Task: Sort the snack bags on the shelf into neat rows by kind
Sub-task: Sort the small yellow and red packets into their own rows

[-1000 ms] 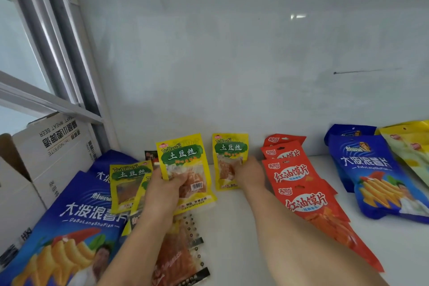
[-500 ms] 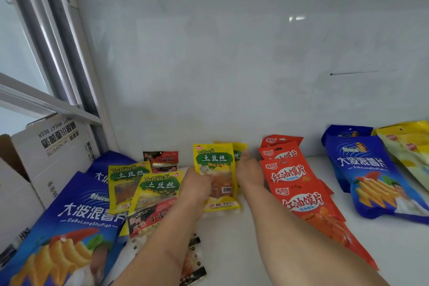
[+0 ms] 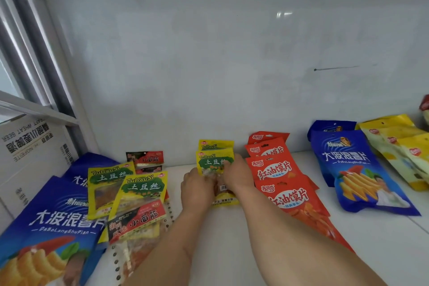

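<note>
Head view: both hands are on the front yellow-green packet (image 3: 214, 165), which lies mid-shelf over a second yellow packet (image 3: 217, 144) behind it. Left hand (image 3: 197, 189) rests on its lower left; whether those fingers curl round it, I cannot tell. Right hand (image 3: 236, 175) presses fingers (image 3: 226, 164) on its label. Just right runs a row of red bags (image 3: 276, 169). Left, two loose yellow packets (image 3: 125, 187) overlap a blue chip bag (image 3: 53, 223). More blue bags (image 3: 355, 169) sit far right on the white shelf (image 3: 232, 251).
</note>
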